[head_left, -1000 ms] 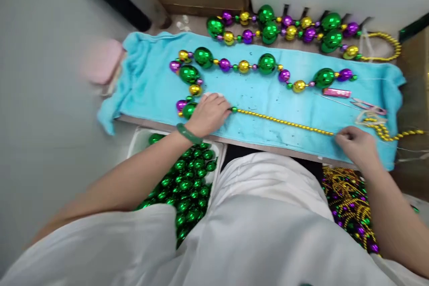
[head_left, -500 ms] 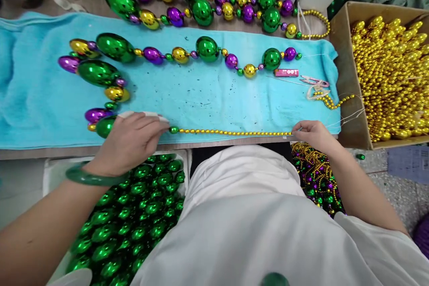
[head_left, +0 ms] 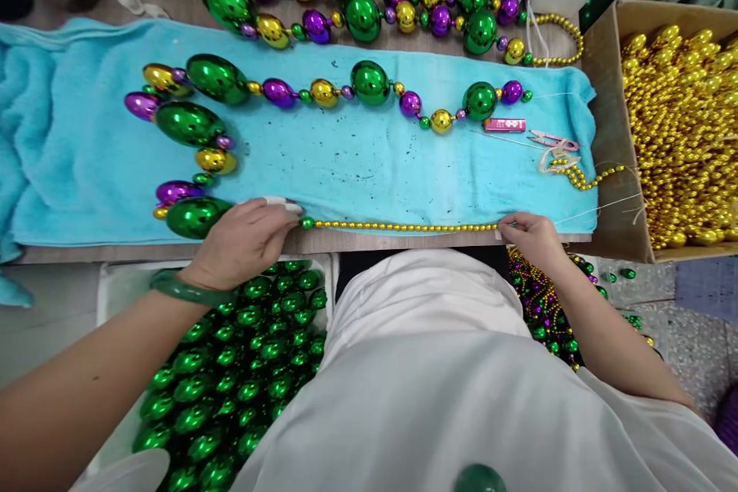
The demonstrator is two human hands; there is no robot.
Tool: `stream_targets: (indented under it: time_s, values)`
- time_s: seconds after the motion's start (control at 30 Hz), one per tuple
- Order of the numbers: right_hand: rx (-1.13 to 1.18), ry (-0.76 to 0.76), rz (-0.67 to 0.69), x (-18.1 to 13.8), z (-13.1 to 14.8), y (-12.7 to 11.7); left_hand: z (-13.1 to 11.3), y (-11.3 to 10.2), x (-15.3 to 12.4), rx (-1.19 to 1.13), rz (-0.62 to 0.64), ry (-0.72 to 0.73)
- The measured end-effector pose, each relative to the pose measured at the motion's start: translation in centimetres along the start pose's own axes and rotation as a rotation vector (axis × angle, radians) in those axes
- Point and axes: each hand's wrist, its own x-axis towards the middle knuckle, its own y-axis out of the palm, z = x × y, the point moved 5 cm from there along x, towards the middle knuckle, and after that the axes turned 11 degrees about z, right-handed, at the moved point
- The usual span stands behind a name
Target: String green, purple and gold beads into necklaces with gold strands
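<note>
My left hand point(head_left: 247, 242), fingers bent and pressed together, grips a bead garland point(head_left: 279, 92) at the towel's front edge. It covers the part between a large green bead point(head_left: 199, 217) and a small green bead point(head_left: 307, 223). From there a straight strand of small gold beads point(head_left: 403, 227) runs right. My right hand point(head_left: 530, 234) pinches the strand's far end between thumb and fingers. A thin thread point(head_left: 600, 206) trails beyond it toward the box. The garland's purple, gold and green beads curve back along the towel's left and rear.
A blue towel point(head_left: 346, 161) covers the table. Pink snips point(head_left: 553, 141), a pink box point(head_left: 505, 125) and a short gold strand point(head_left: 585, 181) lie at right. Behind is another garland point(head_left: 363, 15). A carton point(head_left: 611, 131) holds gold strands; a bin point(head_left: 109, 307) below holds green beads.
The view has shifted, moving the scene rightward. Relative to the towel, my right hand sits slightly farther left. More of the large green bead shows beside my left hand. Both hands keep their grip.
</note>
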Motion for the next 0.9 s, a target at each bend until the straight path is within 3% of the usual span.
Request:
stream_targets:
  time_s: [0.17,0.3,0.53,0.6,0.9]
  values:
    - [-0.037,-0.065,-0.11,2.4,1.0,-1.1,1.4,-0.7,3.6,0.045,0.016,-0.088]
    - [-0.053,-0.05,-0.16,3.6,1.8,-2.2,1.6,-1.7,5.2,0.041,0.037,-0.07]
    - [0.081,0.046,0.026,1.1,0.2,-0.7,-0.1,-1.6,1.6,0.113,0.149,-0.022]
    - [0.099,0.057,0.051,0.8,-0.2,-0.2,0.0,-1.5,0.9,0.093,0.127,-0.018]
    - [0.074,0.116,0.079,1.1,0.5,-0.2,0.1,-1.3,1.5,0.033,0.095,0.0]
